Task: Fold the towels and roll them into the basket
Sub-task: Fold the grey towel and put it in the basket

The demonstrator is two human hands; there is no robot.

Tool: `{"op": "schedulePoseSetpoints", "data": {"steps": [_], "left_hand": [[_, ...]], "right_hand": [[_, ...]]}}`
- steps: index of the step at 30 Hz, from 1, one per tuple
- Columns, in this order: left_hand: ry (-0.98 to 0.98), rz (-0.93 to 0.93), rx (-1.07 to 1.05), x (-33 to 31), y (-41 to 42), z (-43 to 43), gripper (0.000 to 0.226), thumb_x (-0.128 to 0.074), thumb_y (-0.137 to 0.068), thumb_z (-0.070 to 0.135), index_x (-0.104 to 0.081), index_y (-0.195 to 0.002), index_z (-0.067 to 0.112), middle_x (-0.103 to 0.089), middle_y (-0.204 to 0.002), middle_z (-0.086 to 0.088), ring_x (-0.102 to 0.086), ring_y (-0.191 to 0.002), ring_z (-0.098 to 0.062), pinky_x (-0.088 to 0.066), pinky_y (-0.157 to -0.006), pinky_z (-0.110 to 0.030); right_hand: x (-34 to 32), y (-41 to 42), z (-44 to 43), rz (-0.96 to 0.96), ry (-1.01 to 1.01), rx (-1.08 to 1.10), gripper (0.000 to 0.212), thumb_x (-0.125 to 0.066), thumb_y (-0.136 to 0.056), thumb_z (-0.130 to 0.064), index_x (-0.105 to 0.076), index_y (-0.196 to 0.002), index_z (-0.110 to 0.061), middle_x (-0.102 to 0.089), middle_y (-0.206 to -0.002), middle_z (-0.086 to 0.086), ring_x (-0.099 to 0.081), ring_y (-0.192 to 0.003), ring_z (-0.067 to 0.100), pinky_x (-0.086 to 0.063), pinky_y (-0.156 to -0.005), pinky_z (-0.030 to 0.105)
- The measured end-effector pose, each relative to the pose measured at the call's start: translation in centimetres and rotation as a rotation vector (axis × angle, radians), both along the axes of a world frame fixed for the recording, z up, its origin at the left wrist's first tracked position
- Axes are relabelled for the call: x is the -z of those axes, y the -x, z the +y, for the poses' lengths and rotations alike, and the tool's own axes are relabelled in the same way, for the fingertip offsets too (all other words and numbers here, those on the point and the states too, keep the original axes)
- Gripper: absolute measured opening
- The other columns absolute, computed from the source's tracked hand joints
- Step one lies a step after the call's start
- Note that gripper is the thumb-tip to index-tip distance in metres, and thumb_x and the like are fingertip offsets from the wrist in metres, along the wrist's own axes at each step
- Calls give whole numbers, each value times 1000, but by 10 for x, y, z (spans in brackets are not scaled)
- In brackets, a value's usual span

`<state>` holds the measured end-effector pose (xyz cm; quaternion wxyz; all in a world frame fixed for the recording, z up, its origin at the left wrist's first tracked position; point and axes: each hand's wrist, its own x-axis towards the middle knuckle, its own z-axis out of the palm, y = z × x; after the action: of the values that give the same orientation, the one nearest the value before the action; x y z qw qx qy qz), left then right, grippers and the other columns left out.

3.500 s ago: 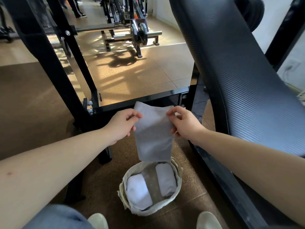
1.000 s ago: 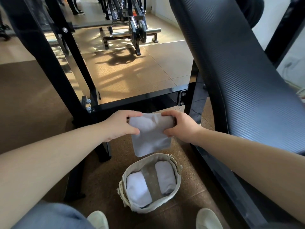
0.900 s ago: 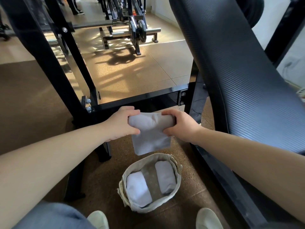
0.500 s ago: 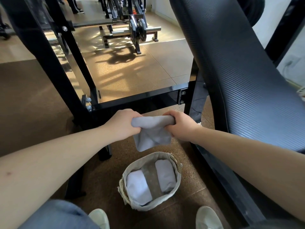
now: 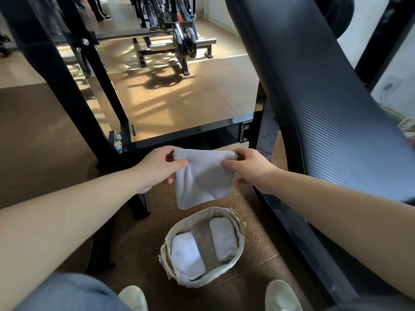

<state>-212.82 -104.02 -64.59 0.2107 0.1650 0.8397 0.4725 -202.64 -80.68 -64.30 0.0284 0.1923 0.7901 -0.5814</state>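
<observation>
- The step in hand looked like rolling the third towel: a grey folded towel (image 5: 202,179) was held in the air above the floor, over and slightly beyond the basket (image 5: 238,250).
- The left hand (image 5: 157,169) pinched the towel's upper left edge, thumb on the near face and fingers behind.
- The right hand (image 5: 251,169) pinched the upper right edge the same way; a thin rolled lip showed along the top.
- Two rolled towels, the left roll (image 5: 186,257) and the right roll (image 5: 222,239), lay in the basket with a bare strip between them.
- Next, the move probably called for winding the hanging flap up evenly, then lowering the roll into that strip.
- Compared with half a second before, the towel hung longer and flatter, the roll looser, and the hands pinched it where they had been wrapped round it; the basket had not moved.
</observation>
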Motion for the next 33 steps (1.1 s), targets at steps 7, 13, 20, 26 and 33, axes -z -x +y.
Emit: {"op": "schedulePoseSetpoints", "data": {"steps": [7, 13, 20, 26, 33], "left_hand": [[-147, -243, -70, 2, -2, 4, 37, -65, -99, 19, -56, -134, 24, -58, -131, -8, -73, -101, -29, -62, -87, -46], [-105, -161, -90, -4, -4, 4, 15, -56, -104, 21, -56, -113, 34, -53, -125, -5, -72, -79, -28, -62, -70, -33], [-82, -149, -31, -6, -4, 4, 23, -66, -98, 15, -65, -117, 28, -55, -124, 0, -74, -89, -22, -59, -71, -23], [177, 122, 131, -4, -1, 2, 66, -86, -77, 22, -59, -136, 31, -53, -139, 6, -59, -121, -17, -53, -95, -33], [414, 372, 248, -1, 1, 16, 61, -86, -63, 43, -63, -119, 42, -57, -125, 7, -50, -125, -19, -45, -92, -34]], "right_hand": [[1, 0, -5, -19, 217, 67, 20, -66, -98, -13, -59, -115, -20, -60, -120, 16, -66, -104, 33, -65, -71, 41], [0, 0, -6, 13, 222, 26, 50, -58, -100, -3, -50, -140, -31, -56, -125, 11, -65, -106, 36, -64, -77, 48], [2, 1, -6, 73, -127, -137, 51, -65, -93, -4, -57, -137, -27, -39, -146, -8, -65, -105, 27, -63, -74, 33], [7, 3, -6, 78, -525, -239, 71, -80, -82, -20, -50, -145, -29, -43, -144, -5, -45, -119, 13, -44, -93, 26], [11, 4, -11, 72, -657, -196, 70, -80, -78, -22, -53, -142, -30, -46, -136, 0, -49, -121, 22, -40, -90, 25]]}}
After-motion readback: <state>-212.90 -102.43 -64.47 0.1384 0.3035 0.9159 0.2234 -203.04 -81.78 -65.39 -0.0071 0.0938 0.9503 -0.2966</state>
